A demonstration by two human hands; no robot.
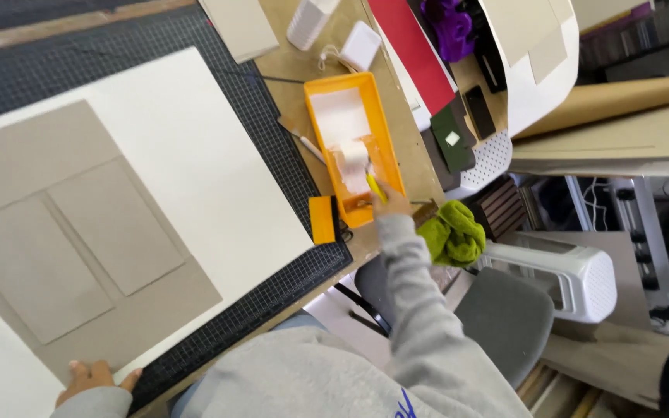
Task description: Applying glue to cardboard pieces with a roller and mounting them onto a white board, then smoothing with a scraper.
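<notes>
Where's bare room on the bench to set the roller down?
The white sheet is bare between the grey boards and the orange tray. A strip of cutting mat along the near edge is free too. Right of the tray it is crowded: green cloth, dark card pieces, red sheet.

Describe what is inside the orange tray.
The orange tray holds white glue and a small roller, gripped by the right hand. The tray floor beneath the roller is hidden.
</notes>
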